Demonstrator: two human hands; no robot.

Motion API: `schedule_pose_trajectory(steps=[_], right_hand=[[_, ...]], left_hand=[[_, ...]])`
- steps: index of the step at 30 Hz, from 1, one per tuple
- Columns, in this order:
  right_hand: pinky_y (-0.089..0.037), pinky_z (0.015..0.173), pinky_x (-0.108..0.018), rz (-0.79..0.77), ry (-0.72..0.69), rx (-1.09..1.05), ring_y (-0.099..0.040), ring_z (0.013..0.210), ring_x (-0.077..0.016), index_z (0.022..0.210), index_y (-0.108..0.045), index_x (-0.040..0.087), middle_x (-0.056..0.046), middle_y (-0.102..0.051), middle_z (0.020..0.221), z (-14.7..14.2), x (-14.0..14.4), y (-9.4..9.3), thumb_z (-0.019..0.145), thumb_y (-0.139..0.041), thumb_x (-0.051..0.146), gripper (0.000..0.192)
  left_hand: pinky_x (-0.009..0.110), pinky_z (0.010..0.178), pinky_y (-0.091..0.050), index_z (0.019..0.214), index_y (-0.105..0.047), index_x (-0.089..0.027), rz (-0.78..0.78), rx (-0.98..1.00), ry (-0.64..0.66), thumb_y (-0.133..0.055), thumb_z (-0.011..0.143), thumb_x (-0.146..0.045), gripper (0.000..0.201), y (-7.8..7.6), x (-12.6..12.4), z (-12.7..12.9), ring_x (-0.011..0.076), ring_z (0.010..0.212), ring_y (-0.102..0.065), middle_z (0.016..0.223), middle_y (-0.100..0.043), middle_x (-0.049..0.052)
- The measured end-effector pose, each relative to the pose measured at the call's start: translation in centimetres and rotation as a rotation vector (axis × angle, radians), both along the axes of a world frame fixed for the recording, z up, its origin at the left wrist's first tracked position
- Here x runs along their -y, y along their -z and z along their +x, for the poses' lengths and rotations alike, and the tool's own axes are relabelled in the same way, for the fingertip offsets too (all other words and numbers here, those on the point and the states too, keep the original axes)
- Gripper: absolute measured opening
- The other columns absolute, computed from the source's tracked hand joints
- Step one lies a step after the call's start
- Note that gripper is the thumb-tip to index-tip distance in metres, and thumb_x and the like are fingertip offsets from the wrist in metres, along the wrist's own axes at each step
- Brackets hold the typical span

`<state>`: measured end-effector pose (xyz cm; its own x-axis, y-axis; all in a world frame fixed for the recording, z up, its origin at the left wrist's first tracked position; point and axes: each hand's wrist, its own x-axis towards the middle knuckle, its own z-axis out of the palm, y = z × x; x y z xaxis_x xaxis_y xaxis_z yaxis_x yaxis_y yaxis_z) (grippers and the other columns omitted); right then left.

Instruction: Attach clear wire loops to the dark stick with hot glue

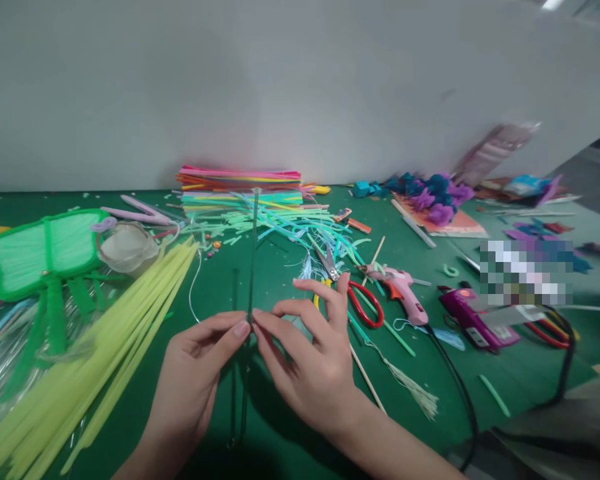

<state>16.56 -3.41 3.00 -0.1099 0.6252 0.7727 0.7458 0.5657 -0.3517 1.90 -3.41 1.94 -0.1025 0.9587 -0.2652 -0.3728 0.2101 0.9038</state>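
Note:
A thin dark green stick (254, 260) stands nearly upright over the table, and both my hands pinch it near its middle. My left hand (193, 373) grips it between thumb and forefinger, the other fingers curled under. From the other side, my right hand (315, 353) pinches it with thumb and forefinger, its remaining fingers raised and spread. Below the hands the stick's lower part runs down in shadow. Just beyond my right hand lie scissors (365, 305) with red handles and a pink glue gun (404, 293). Yellow-green pipe cleaners (115, 353) lie in a bundle left of my left hand.
A green fuzzy fan-shaped piece (17, 257) and a roll of clear tape (126, 247) lie at left. Coloured pipe cleaners (237, 179) are stacked by the wall. Purple and blue fuzzy pieces (437, 197), a magenta device (480, 320) and a black cable (453, 373) are at right.

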Motion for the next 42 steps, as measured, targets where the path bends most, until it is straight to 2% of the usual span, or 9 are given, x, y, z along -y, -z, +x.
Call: schedule_pose_trajectory(steps=[9, 16, 22, 31, 38, 42], right_hand=[[-0.019, 0.119, -0.066, 0.071, 0.012, 0.019, -0.059, 0.112, -0.0255, 0.093, -0.072, 0.025, 0.002, -0.070, 0.082, -0.1, -0.1, 0.3, 0.084, -0.068, 0.014, 0.015], [-0.022, 0.118, -0.063, 0.067, 0.010, 0.018, -0.058, 0.111, -0.0254, 0.095, -0.072, 0.023, 0.001, -0.070, 0.084, -0.4, -0.1, 0.4, 0.085, -0.067, 0.013, 0.015], [-0.022, 0.117, -0.064, -0.020, 0.049, 0.039, -0.052, 0.120, -0.0302, 0.112, -0.070, 0.020, -0.005, -0.068, 0.098, -0.5, 0.0, 0.4, 0.085, -0.067, 0.019, 0.027], [-0.015, 0.118, -0.068, -0.028, 0.017, 0.038, -0.051, 0.120, -0.0320, 0.104, -0.071, 0.021, -0.004, -0.069, 0.098, -0.9, 0.1, 0.7, 0.083, -0.066, 0.023, 0.022], [-0.017, 0.119, -0.066, 0.036, 0.025, 0.111, -0.053, 0.117, -0.0325, 0.103, -0.070, 0.016, -0.006, -0.069, 0.097, -1.1, 0.3, 1.0, 0.082, -0.065, 0.024, 0.023], [-0.020, 0.119, -0.063, -0.013, -0.029, 0.101, -0.049, 0.120, -0.0321, 0.109, -0.069, 0.016, -0.007, -0.066, 0.100, -1.1, 0.4, 1.1, 0.082, -0.064, 0.025, 0.029]], left_hand=[[0.023, 0.081, -0.056, 0.074, -0.079, -0.024, 0.046, -0.038, 0.000, -0.087, 0.064, -0.031, 0.015, 0.2, 0.0, 0.0, 0.0157, 0.084, -0.070, 0.085, -0.077, 0.002], [0.023, 0.082, -0.055, 0.074, -0.079, -0.022, 0.057, -0.068, -0.011, -0.087, 0.064, -0.030, 0.016, 0.2, -0.1, 0.0, 0.0155, 0.084, -0.069, 0.083, -0.077, 0.003], [0.022, 0.089, -0.052, 0.085, -0.078, -0.020, -0.013, -0.052, -0.088, -0.087, 0.066, -0.032, 0.024, 0.3, -0.5, -0.4, 0.0144, 0.089, -0.069, 0.089, -0.078, 0.003], [0.016, 0.076, -0.053, 0.082, -0.078, -0.020, 0.055, -0.183, -0.056, -0.085, 0.067, -0.034, 0.022, 1.1, -0.2, -0.3, 0.0120, 0.081, -0.068, 0.083, -0.077, 0.001], [0.016, 0.077, -0.053, 0.077, -0.077, -0.021, 0.071, -0.203, -0.065, -0.086, 0.066, -0.035, 0.020, 1.4, -0.3, -0.4, 0.0118, 0.079, -0.067, 0.079, -0.075, 0.000], [0.017, 0.077, -0.053, 0.079, -0.077, -0.021, 0.067, -0.217, -0.086, -0.086, 0.065, -0.036, 0.022, 1.3, -0.4, -0.4, 0.0126, 0.080, -0.068, 0.081, -0.076, 0.001]])
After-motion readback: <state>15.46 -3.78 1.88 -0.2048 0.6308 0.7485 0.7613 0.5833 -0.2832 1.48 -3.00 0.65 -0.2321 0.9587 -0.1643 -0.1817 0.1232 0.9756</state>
